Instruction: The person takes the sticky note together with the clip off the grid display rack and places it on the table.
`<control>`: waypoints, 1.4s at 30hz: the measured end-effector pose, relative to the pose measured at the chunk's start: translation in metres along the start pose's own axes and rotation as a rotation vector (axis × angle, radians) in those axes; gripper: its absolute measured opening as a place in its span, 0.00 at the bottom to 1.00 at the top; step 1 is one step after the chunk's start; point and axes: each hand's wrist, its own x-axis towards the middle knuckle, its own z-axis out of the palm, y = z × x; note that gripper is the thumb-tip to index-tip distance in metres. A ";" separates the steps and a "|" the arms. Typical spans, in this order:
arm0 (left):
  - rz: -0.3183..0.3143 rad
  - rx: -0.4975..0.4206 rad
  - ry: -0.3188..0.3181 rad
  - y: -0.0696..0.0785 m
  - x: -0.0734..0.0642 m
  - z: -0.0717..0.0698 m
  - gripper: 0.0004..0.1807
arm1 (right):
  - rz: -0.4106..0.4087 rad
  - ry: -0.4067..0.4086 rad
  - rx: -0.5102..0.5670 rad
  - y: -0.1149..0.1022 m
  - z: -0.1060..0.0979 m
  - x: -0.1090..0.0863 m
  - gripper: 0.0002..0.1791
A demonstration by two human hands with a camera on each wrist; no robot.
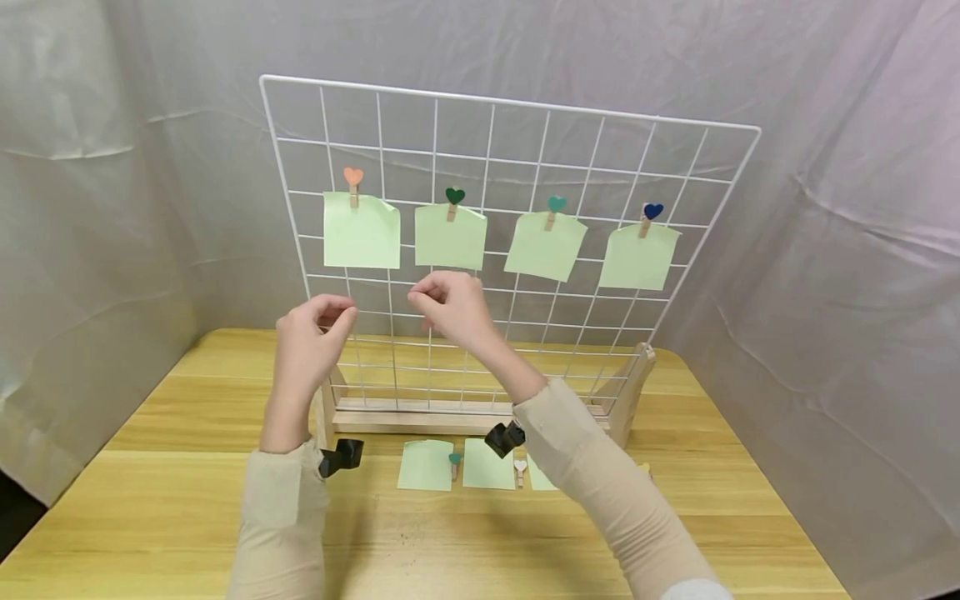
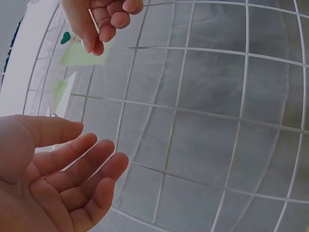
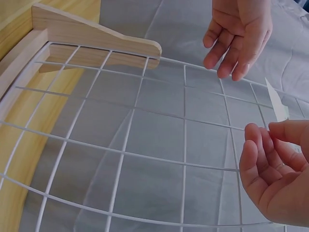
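My left hand [image 1: 311, 342] is raised before the lower left of a white wire grid [image 1: 510, 102], its fingers loosely bent and nothing in them. In the left wrist view, a gap shows between the left thumb [image 2: 60, 133] and the fingers. My right hand [image 1: 453, 308] hovers just below the second note, thumb near the bent fingers, holding nothing visible. Pale green notes hang on the grid under heart clothespins: one note [image 1: 362, 237] with an orange heart [image 1: 353, 176], then notes with dark green [image 1: 455, 196], teal [image 1: 556, 203] and navy [image 1: 653, 212] hearts.
A wooden stand [image 1: 480, 421] carries the grid on the wooden table [image 1: 150, 475]. In front lie green notes [image 1: 424, 465], a teal-heart clothespin [image 1: 454, 465] and a white-heart one [image 1: 521, 472]; the right sleeve partly covers this row. Grey cloth [image 1: 480, 42] hangs behind and at both sides.
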 end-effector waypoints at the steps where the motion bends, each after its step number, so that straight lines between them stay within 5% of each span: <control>1: -0.004 -0.007 0.007 0.001 0.000 -0.001 0.12 | 0.001 0.004 0.005 -0.001 0.000 0.001 0.06; 18: -0.114 -0.092 0.234 0.017 0.011 -0.010 0.13 | -0.066 0.057 0.076 -0.008 -0.004 0.011 0.06; 30: -0.122 -0.121 0.312 0.025 0.025 -0.012 0.14 | -0.127 0.071 -0.010 -0.021 -0.013 0.021 0.06; 42: -0.142 -0.200 0.305 0.028 0.037 -0.010 0.12 | -0.193 0.067 -0.044 -0.037 -0.020 0.031 0.07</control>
